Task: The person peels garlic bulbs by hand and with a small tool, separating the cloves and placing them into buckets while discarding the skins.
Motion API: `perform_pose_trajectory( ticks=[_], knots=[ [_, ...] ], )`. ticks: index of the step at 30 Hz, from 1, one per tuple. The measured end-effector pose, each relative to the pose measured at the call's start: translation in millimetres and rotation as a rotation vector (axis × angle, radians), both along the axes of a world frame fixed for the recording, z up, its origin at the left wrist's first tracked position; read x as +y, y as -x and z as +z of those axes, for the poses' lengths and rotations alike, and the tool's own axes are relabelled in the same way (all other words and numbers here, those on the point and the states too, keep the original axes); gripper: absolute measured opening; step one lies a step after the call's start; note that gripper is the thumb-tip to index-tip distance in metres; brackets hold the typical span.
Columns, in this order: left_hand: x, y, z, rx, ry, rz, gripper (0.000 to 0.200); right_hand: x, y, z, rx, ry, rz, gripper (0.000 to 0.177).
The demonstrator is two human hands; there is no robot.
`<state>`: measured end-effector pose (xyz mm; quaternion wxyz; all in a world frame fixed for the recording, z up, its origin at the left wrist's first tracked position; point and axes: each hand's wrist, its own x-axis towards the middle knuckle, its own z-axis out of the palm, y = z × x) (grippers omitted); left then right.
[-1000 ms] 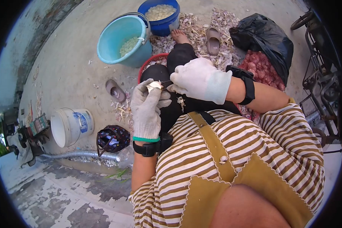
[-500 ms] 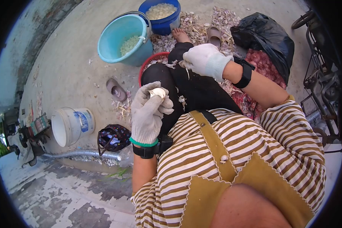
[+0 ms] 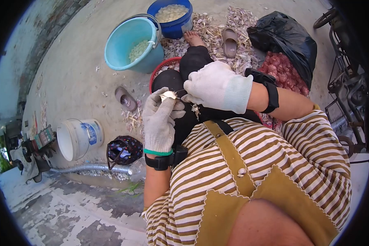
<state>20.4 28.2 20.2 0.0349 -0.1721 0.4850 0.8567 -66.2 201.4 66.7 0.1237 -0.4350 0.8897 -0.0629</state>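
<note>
My left hand [image 3: 160,119], in a grey-white glove with a green cuff, is closed on a white garlic clove [image 3: 168,96] held at its fingertips. Just to the right, my right hand [image 3: 212,87] wears a white glove and has its fingers closed around a small thin dark tool, perhaps a blade, whose tip meets the clove. Most of that tool is hidden by the glove. Both hands are above my black-clad legs, and a bit of peel [image 3: 196,110] lies on the cloth below them.
Beyond my knees stand a turquoise bucket [image 3: 115,49] and a blue bucket [image 3: 179,25] with peeled cloves, and a red basket [image 3: 156,73]. Right: netted garlic [image 3: 281,69], black bag [image 3: 283,37], bicycle [image 3: 344,78]. Left: white bucket [image 3: 67,141], patterned bag [image 3: 125,151], slipper [image 3: 126,98].
My right hand has moved down and left, from above my knee to the clove. My left hand stays nearly in place, still holding the clove.
</note>
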Motion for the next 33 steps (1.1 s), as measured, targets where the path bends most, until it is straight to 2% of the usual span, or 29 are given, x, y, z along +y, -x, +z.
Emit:
perform_pose_trajectory(
  ticks=[1,3,8,10,13,14,16,19,20,24,26,27,33],
  knots=[
    [-0.5,-0.3,-0.5,-0.004,0.004,0.003,0.031,-0.2,0.7,0.3,-0.001,0.001,-0.001,0.016],
    [-4.6,-0.2,0.6,-0.013,0.033,-0.028,0.031,-0.2,3.1,2.4,-0.024,-0.085,0.061,0.029],
    [-1.9,-5.6,6.9,-0.037,0.118,-0.183,0.030,0.1,12.9,3.2,0.008,-0.070,0.016,0.025],
    [-2.2,-5.0,4.7,0.021,-0.071,-0.150,0.031,2.1,21.8,-5.8,0.024,-0.035,-0.002,0.026],
    [-4.8,-7.2,7.5,0.101,-0.183,-0.188,0.029,8.4,44.0,-30.6,0.012,-0.101,-0.186,0.029],
    [-6.5,-6.4,7.5,0.108,-0.179,-0.179,0.029,13.8,45.6,-31.5,-0.079,-0.143,-0.229,0.033],
    [-7.8,-6.3,5.1,0.086,-0.205,-0.127,0.030,23.3,37.1,-27.4,-0.214,0.047,-0.286,0.038],
    [-5.2,-1.6,3.3,0.067,-0.216,-0.071,0.031,24.6,21.7,-17.6,-0.286,0.096,-0.284,0.043],
    [-5.5,0.4,1.2,0.067,-0.216,-0.071,0.031,24.3,15.0,-18.1,-0.210,0.088,-0.231,0.044],
    [-3.7,3.7,-7.5,0.087,-0.291,-0.039,0.030,16.9,-2.0,-14.2,-0.215,0.067,-0.192,0.041],
    [0.2,5.0,-6.6,0.095,-0.311,-0.015,0.029,13.7,-5.7,-23.2,-0.207,0.295,-0.214,0.041],
    [2.2,6.2,-4.0,0.077,-0.309,0.006,0.028,12.3,-7.0,-24.6,-0.213,0.317,-0.225,0.039],
    [9.1,7.6,0.0,0.033,-0.187,0.075,0.026,4.4,-9.2,-26.5,-0.186,0.232,-0.234,0.033]
  ],
)
